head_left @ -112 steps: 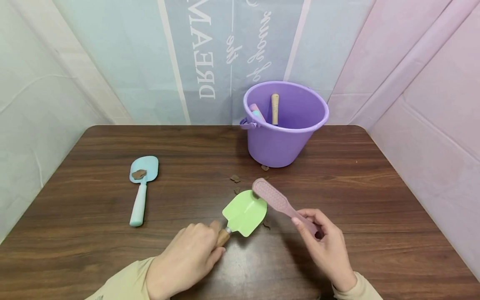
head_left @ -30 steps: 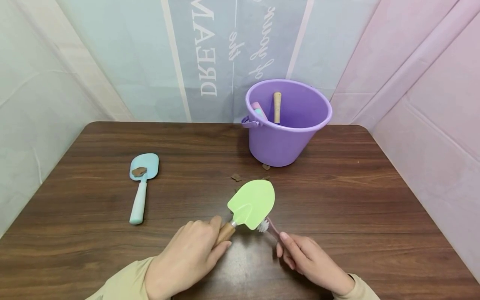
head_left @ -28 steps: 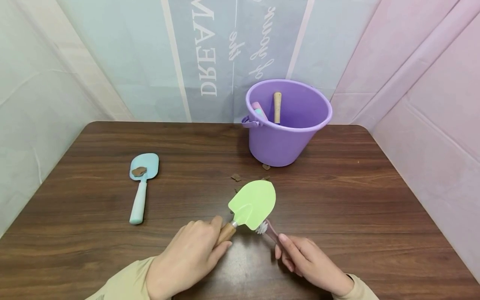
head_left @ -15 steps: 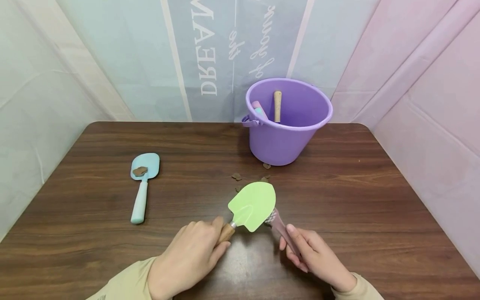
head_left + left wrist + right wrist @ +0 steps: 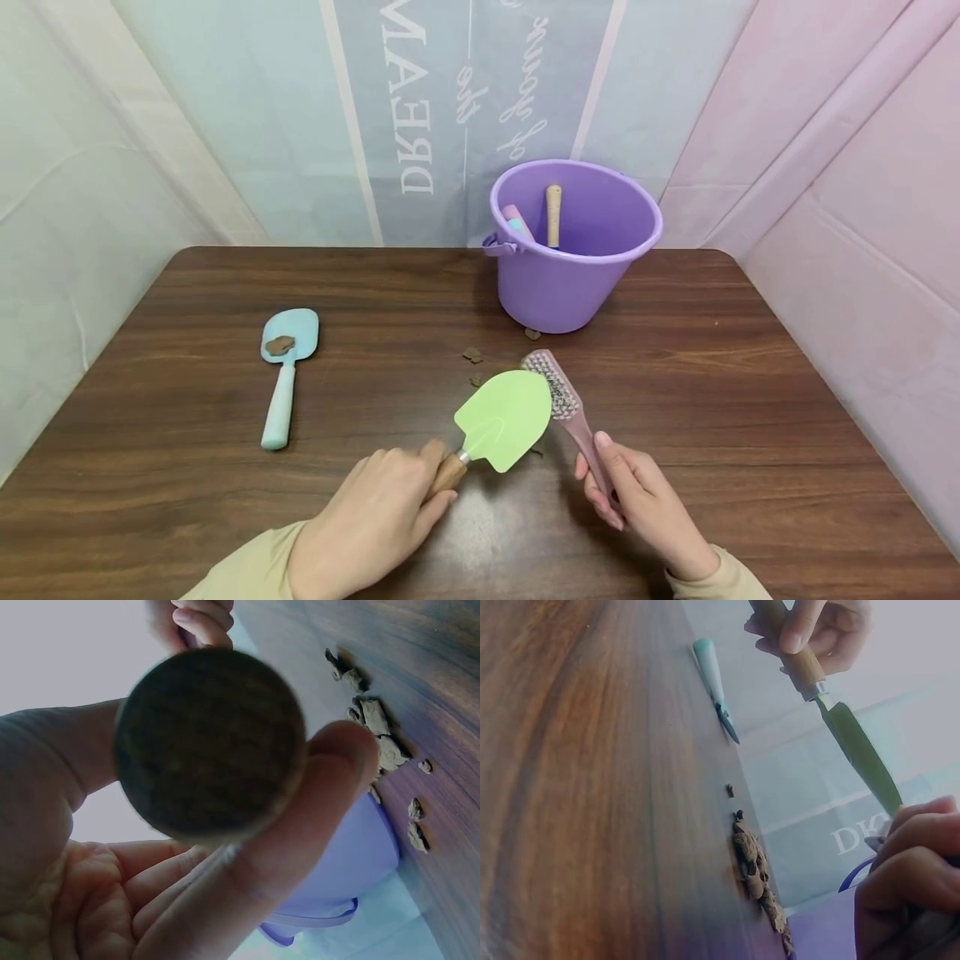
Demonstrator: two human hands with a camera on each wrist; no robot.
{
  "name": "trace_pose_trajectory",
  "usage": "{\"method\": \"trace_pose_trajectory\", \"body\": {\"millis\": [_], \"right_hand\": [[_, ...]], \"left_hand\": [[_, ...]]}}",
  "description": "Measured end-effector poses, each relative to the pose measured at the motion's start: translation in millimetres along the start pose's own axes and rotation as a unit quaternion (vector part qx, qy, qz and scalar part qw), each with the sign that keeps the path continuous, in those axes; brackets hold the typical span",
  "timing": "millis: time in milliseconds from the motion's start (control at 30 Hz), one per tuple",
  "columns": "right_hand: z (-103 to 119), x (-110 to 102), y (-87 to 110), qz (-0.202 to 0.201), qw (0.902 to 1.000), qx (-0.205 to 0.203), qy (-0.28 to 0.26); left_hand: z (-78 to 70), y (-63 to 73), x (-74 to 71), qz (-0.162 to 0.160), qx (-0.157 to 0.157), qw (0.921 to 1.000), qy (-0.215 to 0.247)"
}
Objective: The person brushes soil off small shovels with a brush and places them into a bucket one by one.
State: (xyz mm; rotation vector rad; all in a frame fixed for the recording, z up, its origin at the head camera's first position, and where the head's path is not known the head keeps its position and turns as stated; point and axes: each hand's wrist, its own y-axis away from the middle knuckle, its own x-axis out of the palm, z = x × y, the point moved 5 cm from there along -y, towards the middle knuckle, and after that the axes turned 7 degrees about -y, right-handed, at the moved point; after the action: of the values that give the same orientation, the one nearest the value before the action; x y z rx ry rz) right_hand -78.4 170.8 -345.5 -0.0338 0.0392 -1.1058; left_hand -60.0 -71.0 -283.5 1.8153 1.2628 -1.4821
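Note:
My left hand (image 5: 371, 512) grips the wooden handle of a small garden trowel (image 5: 504, 417) with a light green blade. Its blade is held over the table, tip away from me; in the left wrist view the round handle end (image 5: 210, 742) fills the middle. A pink scrubbing brush (image 5: 558, 387) is held by its handle in my right hand (image 5: 645, 500), thumb on top. The brush's pale bristles face up, with dark bits among them, and its head overlaps the right edge of the blade. Brown crumbs of soil (image 5: 754, 862) lie on the table below.
Behind the hands stands a purple bucket (image 5: 551, 296) with a wooden handle (image 5: 553, 215) and pink and blue handle ends inside. To the left lies a light blue scoop (image 5: 279, 408) carrying a brown lump (image 5: 281, 345). Fabric walls enclose the dark wooden table (image 5: 390, 300).
The brush was over the blade with its back up, then at the blade's lower right edge and partly beneath it. Now it has moved farther up along that edge, bristles up. The trowel has shifted little lately.

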Motion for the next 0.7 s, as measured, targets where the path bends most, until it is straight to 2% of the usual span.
{"method": "trace_pose_trajectory", "body": {"millis": [233, 367, 433, 500, 633, 700], "right_hand": [[1, -3, 0.5, -0.022, 0.9994, -0.021, 0.013], [-4, -1, 0.9, -0.025, 0.9986, 0.0, 0.047], [-7, 3, 1.5, -0.006, 0.9974, 0.017, 0.07], [-9, 8, 2.6, 0.028, 0.9957, 0.025, 0.084], [-11, 19, 5.8, 0.102, 0.9913, 0.026, 0.079], [-11, 22, 6.7, 0.118, 0.9899, 0.026, 0.073]], "left_hand": [[1.5, 2.0, -1.1, -0.01, 0.01, 0.9998, 0.014], [0.7, 1.5, -2.5, -0.014, 0.01, 0.9996, 0.021], [-0.2, 0.6, -3.0, -0.015, 0.01, 0.9995, 0.024], [-0.9, -0.6, -3.1, -0.015, 0.011, 0.9994, 0.03], [-2.2, -2.7, -2.1, -0.015, 0.014, 0.9992, 0.034], [-2.5, -2.9, -1.0, -0.014, 0.015, 0.9993, 0.03]]}}
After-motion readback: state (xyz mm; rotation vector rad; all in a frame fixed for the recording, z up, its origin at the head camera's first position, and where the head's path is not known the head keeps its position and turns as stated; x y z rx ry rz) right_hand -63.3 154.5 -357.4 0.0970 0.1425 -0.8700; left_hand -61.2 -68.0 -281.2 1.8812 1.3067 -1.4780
